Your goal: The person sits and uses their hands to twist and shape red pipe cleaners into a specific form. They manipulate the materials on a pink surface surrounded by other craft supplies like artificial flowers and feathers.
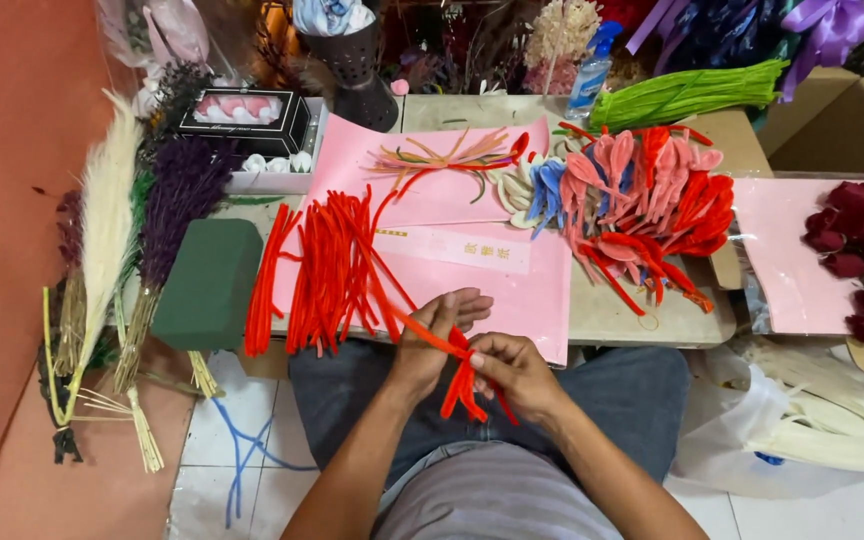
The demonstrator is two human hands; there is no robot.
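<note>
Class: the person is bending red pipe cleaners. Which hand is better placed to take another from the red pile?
Probably the left hand: it lies nearest the red pile, while the right hand pinches the bent piece.

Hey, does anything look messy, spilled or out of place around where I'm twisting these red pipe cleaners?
Slightly. A blue pipe cleaner lies on the floor tiles, away from the others. Dried stems also trail off onto the floor. The red pipe cleaners on the pink paper are loose, not spilled.
</note>
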